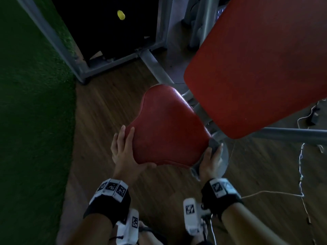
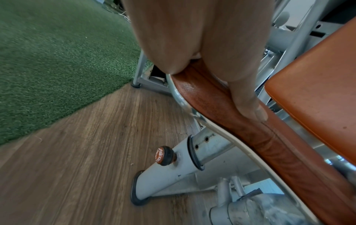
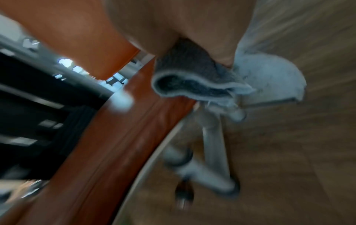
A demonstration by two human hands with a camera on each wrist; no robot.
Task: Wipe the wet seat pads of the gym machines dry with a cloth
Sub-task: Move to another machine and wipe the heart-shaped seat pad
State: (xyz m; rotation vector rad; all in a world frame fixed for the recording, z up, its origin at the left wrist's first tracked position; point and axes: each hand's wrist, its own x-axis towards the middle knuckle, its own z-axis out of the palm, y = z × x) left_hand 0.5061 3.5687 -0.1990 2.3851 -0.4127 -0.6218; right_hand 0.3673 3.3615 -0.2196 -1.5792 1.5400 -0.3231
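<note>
The red seat pad [image 1: 168, 128] sits in the middle of the head view, its surface glossy. My left hand [image 1: 125, 149] rests on its near left corner, fingers straight along the left edge and thumb [image 2: 248, 103] lying along the near edge [image 2: 240, 121]. My right hand [image 1: 210, 160] is at the near right corner and grips a bunched grey cloth [image 1: 214, 145], pressed against the pad's edge. In the blurred right wrist view the cloth [image 3: 192, 79] hangs folded from the fingers beside the seat pad [image 3: 115, 144]. A larger red back pad [image 1: 256, 68] slants above, to the right.
Green turf [image 1: 35, 103] covers the floor on the left; wood flooring [image 1: 106, 106] lies under the seat. A grey machine frame [image 1: 70, 55] stands behind. Loose cables [image 1: 300, 156] trail on the right. An adjustment knob [image 2: 164, 155] sticks out of the seat post.
</note>
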